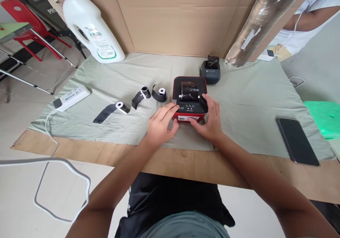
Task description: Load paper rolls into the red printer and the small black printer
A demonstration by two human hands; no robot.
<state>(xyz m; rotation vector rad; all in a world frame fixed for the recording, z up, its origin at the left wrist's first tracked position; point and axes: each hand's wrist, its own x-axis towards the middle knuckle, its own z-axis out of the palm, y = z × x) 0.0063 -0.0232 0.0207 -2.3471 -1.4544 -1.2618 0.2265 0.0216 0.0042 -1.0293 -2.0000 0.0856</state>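
Note:
A small red and black label printer stands on the grey-green cloth in front of me, with black tape showing in its open top. My left hand rests against its front left corner, fingers stretched onto the grey side tab. My right hand cups the front right corner, thumb under the front edge and fingers on the top panel. Both hands grip the printer.
Three black tape rolls lie left of the printer. A second dark printer sits behind it. Also around: a white detergent bottle, a white power strip, a clear plastic bottle, a black phone, another person's arm.

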